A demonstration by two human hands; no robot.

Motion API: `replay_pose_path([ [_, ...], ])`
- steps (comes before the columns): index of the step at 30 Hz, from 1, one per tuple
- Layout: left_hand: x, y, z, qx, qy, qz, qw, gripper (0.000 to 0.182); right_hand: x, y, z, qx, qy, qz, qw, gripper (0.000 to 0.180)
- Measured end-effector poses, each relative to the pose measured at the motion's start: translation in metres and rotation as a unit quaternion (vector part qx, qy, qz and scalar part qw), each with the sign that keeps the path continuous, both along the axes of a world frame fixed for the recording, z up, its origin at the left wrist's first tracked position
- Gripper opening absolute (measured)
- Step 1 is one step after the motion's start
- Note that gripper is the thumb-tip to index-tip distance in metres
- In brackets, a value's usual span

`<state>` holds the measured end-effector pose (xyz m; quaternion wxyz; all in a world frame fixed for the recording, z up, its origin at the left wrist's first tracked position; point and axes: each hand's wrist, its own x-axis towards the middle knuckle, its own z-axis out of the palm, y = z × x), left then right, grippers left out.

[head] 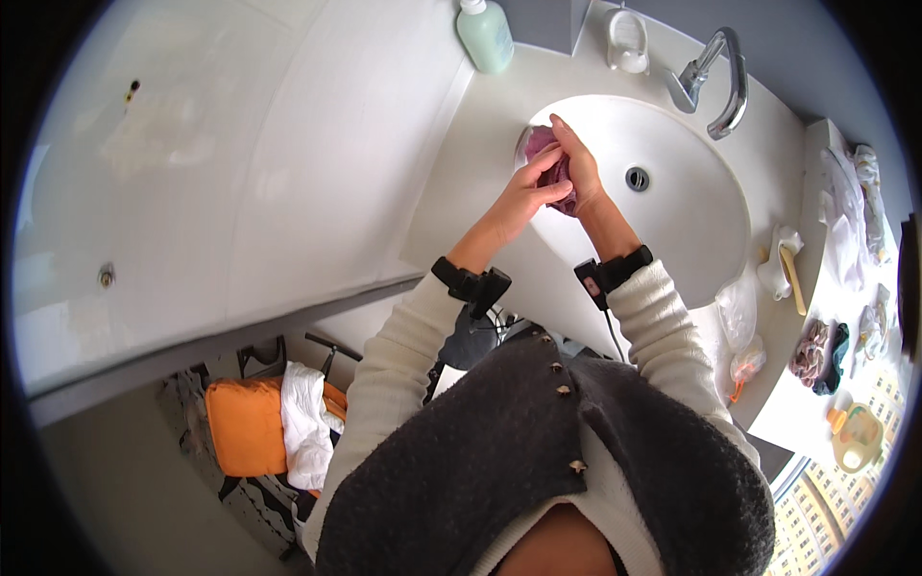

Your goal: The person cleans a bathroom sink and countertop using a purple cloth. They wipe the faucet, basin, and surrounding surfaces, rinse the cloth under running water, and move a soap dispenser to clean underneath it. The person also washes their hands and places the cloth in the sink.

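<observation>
A purple-pink piece of fabric (539,141) is pressed between my two hands over the left edge of the white oval washbasin (684,230). My left hand (524,196) lies against its near left side, fingers spread over it and thumb pointing right. On the other side, my right hand (580,171) cups it with the fingers pointing away from me. My fingers hide much of the fabric, so its shape cannot be told. A pale, curved edge shows beside its upper left part. The basin's drain (637,178) is to the right of my hands.
A chrome faucet (731,86) arches over the basin's far right rim. A green pump bottle (486,39) and a white holder (628,43) stand behind. Along the right lie a wooden-handled brush (789,277), plastic bags (738,313) and scrunchies (812,353). A white panel (288,144) borders the left.
</observation>
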<state>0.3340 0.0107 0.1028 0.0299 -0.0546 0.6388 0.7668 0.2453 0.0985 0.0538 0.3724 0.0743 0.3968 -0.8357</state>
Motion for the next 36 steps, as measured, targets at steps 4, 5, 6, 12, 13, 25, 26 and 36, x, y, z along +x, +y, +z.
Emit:
replay_pose_path([
  [4,0.042,-0.005,0.014,-0.097,0.035,0.058,0.993,0.047,0.006,-0.004,-0.019,-0.162,-0.087,0.048,0.982,0.041],
  [5,0.060,-0.015,0.021,-0.225,0.080,0.097,0.966,0.043,0.006,-0.007,-0.019,-0.182,-0.126,0.057,0.974,0.041],
  [6,0.084,-0.027,0.031,-0.350,0.125,0.131,0.919,0.040,0.005,-0.015,-0.016,-0.159,-0.220,-0.017,0.962,0.041],
  [12,0.248,-0.088,0.125,-0.763,0.156,0.484,0.400,0.051,-0.011,-0.079,0.072,-0.055,-0.092,0.021,0.994,0.050],
  [13,0.270,-0.098,0.143,-0.798,0.132,0.487,0.330,0.056,-0.009,-0.094,0.093,-0.093,-0.061,0.035,0.993,0.047],
  [25,0.265,-0.169,0.122,-0.363,0.244,0.718,0.541,0.063,0.040,-0.255,0.083,0.132,0.478,-0.336,0.800,0.058],
  [26,0.271,-0.175,0.122,-0.386,0.259,0.689,0.556,0.061,0.032,-0.250,0.061,0.104,0.447,-0.285,0.842,0.059],
  [36,0.301,-0.204,0.113,-0.409,0.271,0.683,0.540,0.052,0.075,-0.233,0.023,0.127,0.296,-0.137,0.937,0.067],
])
